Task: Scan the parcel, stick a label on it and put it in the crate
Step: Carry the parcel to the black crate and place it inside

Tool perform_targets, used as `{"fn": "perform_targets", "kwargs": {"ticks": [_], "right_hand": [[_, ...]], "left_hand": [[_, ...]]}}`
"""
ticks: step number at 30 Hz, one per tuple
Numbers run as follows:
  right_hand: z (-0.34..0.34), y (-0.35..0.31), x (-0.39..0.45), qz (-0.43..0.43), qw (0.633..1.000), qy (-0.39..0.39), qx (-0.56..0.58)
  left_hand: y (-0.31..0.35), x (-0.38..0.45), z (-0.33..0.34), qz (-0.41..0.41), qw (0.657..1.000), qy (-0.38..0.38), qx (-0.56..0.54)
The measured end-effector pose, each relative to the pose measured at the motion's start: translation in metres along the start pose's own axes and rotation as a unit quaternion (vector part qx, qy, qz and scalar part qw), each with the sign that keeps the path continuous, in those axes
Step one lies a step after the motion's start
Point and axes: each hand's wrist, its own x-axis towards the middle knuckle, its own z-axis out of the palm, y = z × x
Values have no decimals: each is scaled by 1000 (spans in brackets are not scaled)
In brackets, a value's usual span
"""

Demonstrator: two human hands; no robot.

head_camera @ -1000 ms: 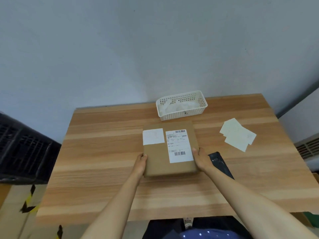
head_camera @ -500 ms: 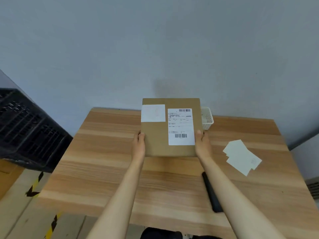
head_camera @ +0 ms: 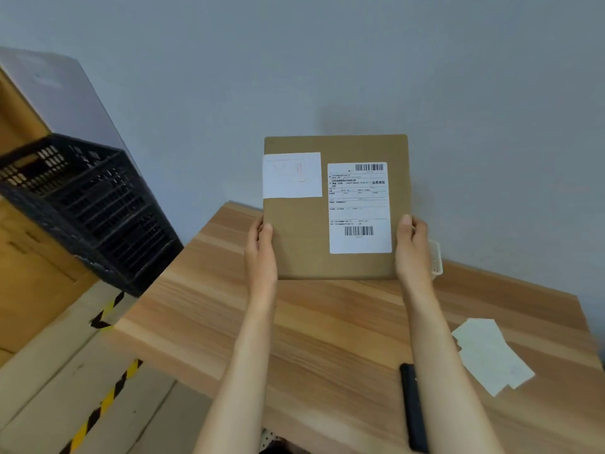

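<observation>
Both hands hold a flat brown cardboard parcel (head_camera: 301,237) up in the air above the far part of the wooden table (head_camera: 327,339), its broad face turned toward the camera and its edges roughly square to the view. The left hand (head_camera: 260,253) grips the parcel's lower left edge with the thumb lying on the front face, and the right hand (head_camera: 413,249) grips the lower right edge the same way — fingers wrapped behind, out of sight. Two stickers sit on the front: a plain white label (head_camera: 292,175) at the upper left, reaching the parcel's left edge, with faint reddish marks too pale to read, and beside it a larger shipping label (head_camera: 359,208) with a barcode at its top and another near its bottom. Off to the left, beyond the table's edge, stands a black slatted plastic crate (head_camera: 98,211), well apart from the parcel and resting on cardboard boxes (head_camera: 36,283). Just behind the right hand, a corner of a white perforated basket (head_camera: 437,260) shows on the table. Nearer the camera, a black handheld scanner (head_camera: 414,411) lies on the tabletop, partly hidden by the right forearm, and a loose stack of white label sheets (head_camera: 491,355) lies at the right side of the table — apart from the scanner.
</observation>
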Motion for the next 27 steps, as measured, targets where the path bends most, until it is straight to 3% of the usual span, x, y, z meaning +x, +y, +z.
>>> {"fn": "perform_targets", "kwargs": {"ticks": [14,27], "right_hand": [[120,-37,-50,-62,978,-197,11],[266,-68,-152,-84,938,-338,5]], "left_hand": [[31,-17,-127,26,981,182,-65],[46,-29,-286,8,930,359,-76]]}}
